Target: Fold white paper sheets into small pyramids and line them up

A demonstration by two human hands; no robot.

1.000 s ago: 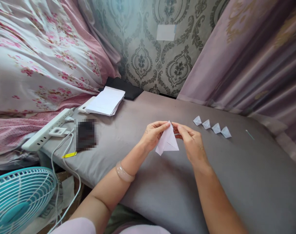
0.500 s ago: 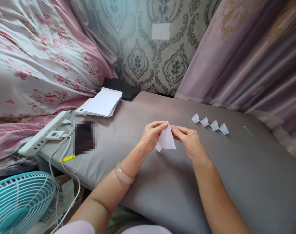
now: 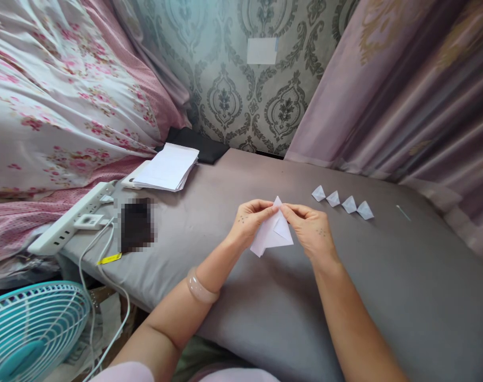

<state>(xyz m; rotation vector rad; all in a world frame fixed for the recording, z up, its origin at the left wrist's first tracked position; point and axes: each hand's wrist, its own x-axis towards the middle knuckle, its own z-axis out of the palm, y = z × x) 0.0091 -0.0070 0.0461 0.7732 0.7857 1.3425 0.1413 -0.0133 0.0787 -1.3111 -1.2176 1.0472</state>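
Observation:
Between my two hands is a folded sheet of white paper [image 3: 270, 234], its pointed tip up and its loose corners hanging down. My left hand [image 3: 252, 216] pinches it near the tip from the left, thumb in front. From the right, my right hand [image 3: 306, 222] grips the upper edge between thumb and fingers, close to the left thumb. A small flap is folded over on the paper's front. Both hands are above the grey-covered surface [image 3: 241, 180]. To their right, several small folded white paper pieces [image 3: 349, 204] stand in a slanting row.
A stack of white paper [image 3: 167, 167] lies at the back left by a black item [image 3: 207, 146]. A power strip [image 3: 72, 217] with white cables runs along the left edge, near a pixelated dark object [image 3: 138, 224]. A blue fan [image 3: 38, 329] stands lower left. A thin white stick [image 3: 403, 213] lies far right.
The folded paper has turned slightly and its tip has shifted right. My right hand has moved in to grip near the tip, and a small flap now shows on the front.

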